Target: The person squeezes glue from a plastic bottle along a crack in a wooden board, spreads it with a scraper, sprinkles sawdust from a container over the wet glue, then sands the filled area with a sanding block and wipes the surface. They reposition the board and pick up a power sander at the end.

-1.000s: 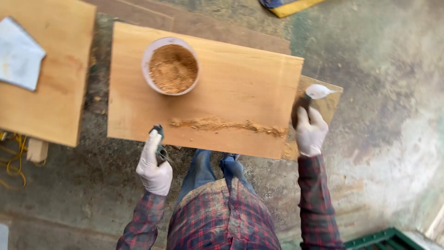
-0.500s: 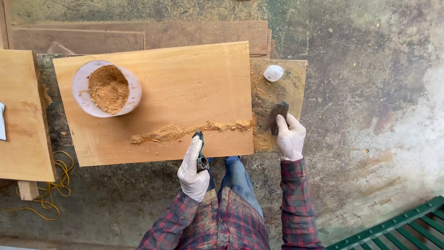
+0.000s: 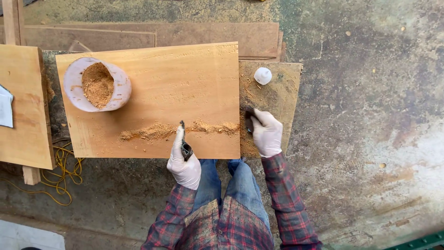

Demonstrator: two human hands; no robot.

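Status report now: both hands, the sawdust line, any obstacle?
Left hand grips dark tool at sawdust line. Right hand on small side board. Bucket stands apart.

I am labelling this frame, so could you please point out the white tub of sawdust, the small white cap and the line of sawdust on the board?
white tub (image 3: 74, 95), head view, left rim.
small white cap (image 3: 262, 75), head view, top.
line of sawdust (image 3: 152, 132), head view, left stretch.
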